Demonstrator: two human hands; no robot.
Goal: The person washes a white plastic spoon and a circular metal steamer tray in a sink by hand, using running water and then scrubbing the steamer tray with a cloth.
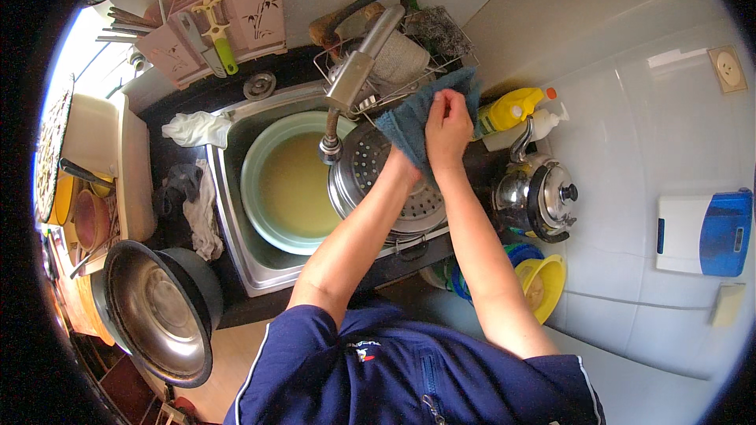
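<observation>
A blue cloth (407,115) is bunched between my hands above the right side of the sink. Fingers curled, my right hand (450,127) grips it from the right. Most of my left hand (406,165) is hidden beneath the cloth; only the wrist and heel show, so its fingers cannot be made out. Below my forearms, stacked steel steamer pans with perforated bottoms (357,156) sit at the sink's right side. To their left, a pale green basin (251,189) of cloudy yellowish water stands in the steel sink (239,265). The faucet (357,74) reaches over the basin's edge.
A wire rack (390,93) stands behind the faucet. On the right are a yellow bottle (511,109) and a steel kettle (531,195). A large dark pot (159,313) tilts at the lower left, near rags (204,212). A pink utensil holder (260,15) is at the back.
</observation>
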